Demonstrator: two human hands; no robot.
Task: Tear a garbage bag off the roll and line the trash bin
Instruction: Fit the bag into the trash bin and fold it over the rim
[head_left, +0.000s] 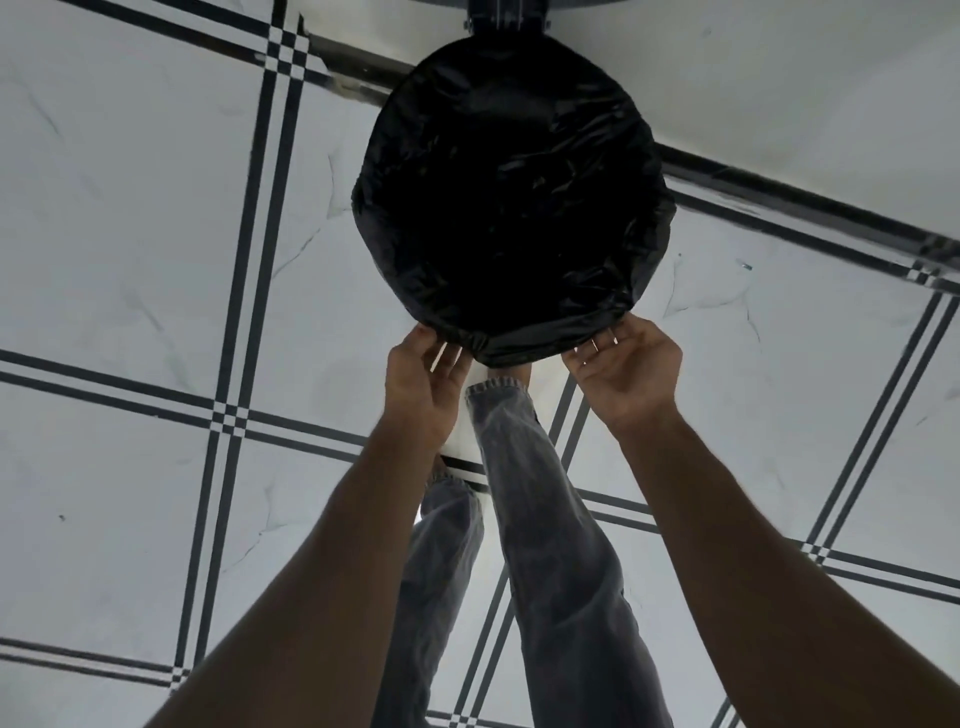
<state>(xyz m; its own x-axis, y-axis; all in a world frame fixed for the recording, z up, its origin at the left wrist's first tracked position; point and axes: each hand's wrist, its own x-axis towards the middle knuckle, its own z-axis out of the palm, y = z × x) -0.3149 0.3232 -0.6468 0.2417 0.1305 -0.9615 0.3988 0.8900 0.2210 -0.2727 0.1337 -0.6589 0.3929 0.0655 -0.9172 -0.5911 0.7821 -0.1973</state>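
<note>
Below, both hands — left hand, right hand — pinch the garbage bag at its near edge.

Both forearms are bare, with no sleeves showing. The right hand wears thin rings on two fingers. The legs are in faded grey jeans with frayed hems at frame centre.

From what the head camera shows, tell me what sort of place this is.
Probably an indoor room of a home: a pale marble-look tiled floor with dark border lines, a white wall behind, and a small round bin with a black garbage bag.
</note>
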